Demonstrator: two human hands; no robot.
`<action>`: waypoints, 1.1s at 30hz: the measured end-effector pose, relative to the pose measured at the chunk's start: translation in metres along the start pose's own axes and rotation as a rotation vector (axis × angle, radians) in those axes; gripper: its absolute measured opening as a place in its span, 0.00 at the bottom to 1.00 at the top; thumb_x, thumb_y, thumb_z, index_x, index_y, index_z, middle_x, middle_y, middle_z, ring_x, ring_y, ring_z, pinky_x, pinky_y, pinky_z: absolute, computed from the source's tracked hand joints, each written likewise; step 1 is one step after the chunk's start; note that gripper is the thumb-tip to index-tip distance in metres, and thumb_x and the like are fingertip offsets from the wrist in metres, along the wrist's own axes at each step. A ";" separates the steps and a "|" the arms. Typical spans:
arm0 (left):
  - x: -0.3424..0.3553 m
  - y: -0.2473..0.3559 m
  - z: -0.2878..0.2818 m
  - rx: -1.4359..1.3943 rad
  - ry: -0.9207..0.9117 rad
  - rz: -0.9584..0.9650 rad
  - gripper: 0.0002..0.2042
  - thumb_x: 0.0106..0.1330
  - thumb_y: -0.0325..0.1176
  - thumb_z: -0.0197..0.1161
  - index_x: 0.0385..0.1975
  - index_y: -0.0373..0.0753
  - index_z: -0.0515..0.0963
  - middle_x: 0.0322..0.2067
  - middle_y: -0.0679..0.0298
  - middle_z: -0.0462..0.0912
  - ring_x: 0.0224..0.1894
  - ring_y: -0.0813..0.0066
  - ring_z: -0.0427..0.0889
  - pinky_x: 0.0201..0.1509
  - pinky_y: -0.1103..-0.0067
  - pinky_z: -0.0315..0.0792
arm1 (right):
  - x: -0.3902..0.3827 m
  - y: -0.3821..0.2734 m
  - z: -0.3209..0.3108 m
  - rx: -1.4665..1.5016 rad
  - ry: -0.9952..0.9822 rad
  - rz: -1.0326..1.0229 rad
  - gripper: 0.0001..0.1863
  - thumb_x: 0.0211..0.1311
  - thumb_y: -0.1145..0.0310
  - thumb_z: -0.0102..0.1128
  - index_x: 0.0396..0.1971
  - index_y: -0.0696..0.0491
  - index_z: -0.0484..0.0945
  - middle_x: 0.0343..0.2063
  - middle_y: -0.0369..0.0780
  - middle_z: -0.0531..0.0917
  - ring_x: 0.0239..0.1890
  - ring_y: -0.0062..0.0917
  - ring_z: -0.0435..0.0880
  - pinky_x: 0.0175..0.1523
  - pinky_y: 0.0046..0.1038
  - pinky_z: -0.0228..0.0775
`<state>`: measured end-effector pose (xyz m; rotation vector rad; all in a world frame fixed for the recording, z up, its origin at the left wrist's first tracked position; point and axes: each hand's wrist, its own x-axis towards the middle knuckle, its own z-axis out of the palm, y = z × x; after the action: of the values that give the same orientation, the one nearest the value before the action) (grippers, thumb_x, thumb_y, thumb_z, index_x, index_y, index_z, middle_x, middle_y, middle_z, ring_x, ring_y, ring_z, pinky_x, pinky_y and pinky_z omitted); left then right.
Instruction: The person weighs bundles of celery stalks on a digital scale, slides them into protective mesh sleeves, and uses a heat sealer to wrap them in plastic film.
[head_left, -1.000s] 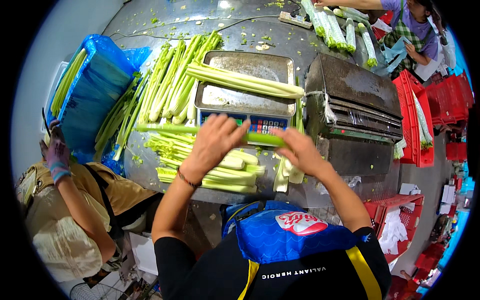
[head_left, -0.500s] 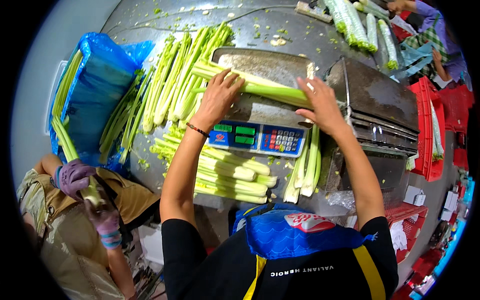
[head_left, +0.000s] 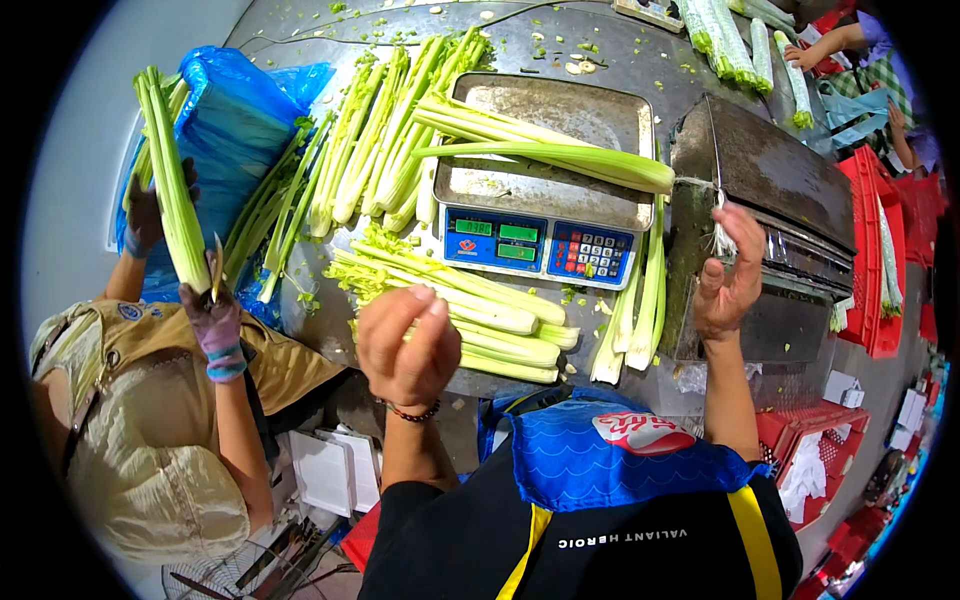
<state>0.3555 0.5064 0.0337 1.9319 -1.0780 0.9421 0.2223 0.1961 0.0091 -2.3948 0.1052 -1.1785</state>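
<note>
A few pale green celery stalks (head_left: 560, 155) lie across the metal pan of a digital scale (head_left: 465, 195), their cut ends past its right edge. Both my hands are off them. My left hand (head_left: 405, 345), fingers loosely curled and apart, is raised over the near side of the trimmed celery pile (head_left: 500, 352); nothing shows in it. To the right of the scale, my right hand (head_left: 730, 280) is open, thumb apart from the fingers, beside the metal-topped machine (head_left: 775, 175). A thin white strand (head_left: 721, 205) hangs by its fingertips; I cannot tell whether they touch.
More celery (head_left: 375, 140) lies left of the scale, near a blue plastic bag (head_left: 235, 130). At left, a gloved co-worker (head_left: 215, 325) holds celery and a blade. Red crates (head_left: 865, 260) stand at right. Wrapped vegetables (head_left: 715, 45) lie at the far right, near another person.
My hands have let go of the celery on the scale. The left came back toward me; the right moved right and nearer. The co-worker's celery is now raised upright. The whole view has shifted slightly.
</note>
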 end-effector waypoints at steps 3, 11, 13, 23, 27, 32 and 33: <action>-0.034 0.018 0.002 -0.184 -0.110 -0.060 0.18 0.49 0.17 0.65 0.41 0.39 0.79 0.41 0.60 0.80 0.35 0.64 0.82 0.36 0.74 0.77 | -0.038 -0.022 -0.012 0.011 -0.033 0.148 0.20 0.70 0.56 0.51 0.48 0.58 0.74 0.45 0.46 0.80 0.51 0.41 0.77 0.59 0.39 0.66; -0.092 0.108 0.046 -0.711 -0.719 0.134 0.19 0.54 0.26 0.62 0.48 0.37 0.76 0.41 0.60 0.80 0.35 0.66 0.80 0.36 0.74 0.74 | -0.167 -0.081 -0.073 -0.083 -0.309 0.374 0.15 0.58 0.69 0.63 0.44 0.59 0.76 0.43 0.49 0.79 0.48 0.45 0.77 0.55 0.39 0.69; -0.101 0.122 0.054 -0.740 -0.826 0.285 0.18 0.56 0.26 0.60 0.49 0.37 0.75 0.40 0.60 0.79 0.35 0.66 0.80 0.38 0.73 0.74 | -0.190 -0.088 -0.094 -0.122 -0.263 0.506 0.15 0.56 0.72 0.63 0.43 0.59 0.76 0.43 0.49 0.79 0.49 0.45 0.77 0.54 0.38 0.69; -0.024 0.013 0.136 0.077 -0.511 -0.006 0.22 0.58 0.24 0.62 0.54 0.41 0.74 0.41 0.57 0.80 0.44 0.56 0.76 0.48 0.66 0.73 | -0.168 -0.042 -0.113 0.175 -0.337 0.593 0.11 0.60 0.76 0.58 0.42 0.58 0.76 0.36 0.45 0.81 0.34 0.38 0.83 0.39 0.31 0.75; -0.010 -0.042 0.201 0.272 -0.665 0.073 0.28 0.59 0.23 0.60 0.63 0.40 0.66 0.54 0.55 0.76 0.54 0.54 0.72 0.59 0.66 0.68 | -0.188 -0.036 -0.072 0.034 -0.550 0.638 0.17 0.61 0.66 0.61 0.47 0.58 0.73 0.38 0.47 0.82 0.34 0.43 0.84 0.39 0.38 0.76; -0.001 -0.074 0.224 0.315 -0.608 0.135 0.15 0.58 0.25 0.57 0.46 0.45 0.78 0.38 0.61 0.79 0.46 0.58 0.75 0.47 0.67 0.70 | -0.180 -0.043 -0.007 -0.355 -0.794 0.766 0.35 0.57 0.57 0.66 0.56 0.60 0.61 0.38 0.53 0.80 0.35 0.46 0.84 0.39 0.43 0.75; 0.006 -0.073 0.222 0.300 -0.603 0.147 0.15 0.58 0.25 0.58 0.46 0.45 0.78 0.39 0.60 0.79 0.45 0.58 0.75 0.47 0.66 0.70 | -0.183 -0.041 -0.002 -0.380 -0.767 0.798 0.35 0.56 0.57 0.66 0.56 0.60 0.62 0.38 0.53 0.80 0.35 0.47 0.84 0.39 0.43 0.75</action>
<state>0.4775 0.3444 -0.0834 2.5027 -1.4969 0.6285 0.1006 0.2801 -0.1054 -2.5239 0.9793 0.1456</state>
